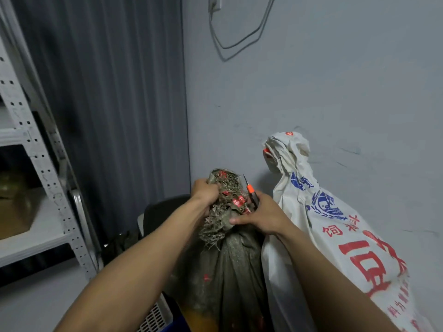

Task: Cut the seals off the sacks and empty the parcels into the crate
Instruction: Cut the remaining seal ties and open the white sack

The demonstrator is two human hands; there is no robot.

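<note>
- Left hand (205, 191) gripped the bunched neck of the dark sack (227, 262), fingers curled into the frayed fabric near the top.
- Right hand (261, 218) held a utility knife (250, 189), fingers wrapped round the black handle and thumb pressed on the sack's neck lower down.
- Knife had an orange slider. Its thin blade pointed up and slightly left, just beside the frayed top.
- Red seal tape (238, 201) was wound round the neck between the two hands, and small red scraps showed higher up on the fray.
- Dark sack stood upright in centre frame, full and grey-green, with its neck twisted shut.
- White sack (335, 226) with red and blue print leaned on the grey wall (311, 92) and touched the dark sack's right side. Its top was knotted, with red tape bits on it.
- Crate (154, 318) showed at the bottom edge as a white slotted wall, just left of the dark sack's base. Couldn't tell whether the sack sat in it.
- White metal shelf (45, 164) stood at the left with a cardboard box (14, 212) on it.
- Dark ribbed curtain (107, 92) hung behind, and a cable (236, 45) looped on the wall.
</note>
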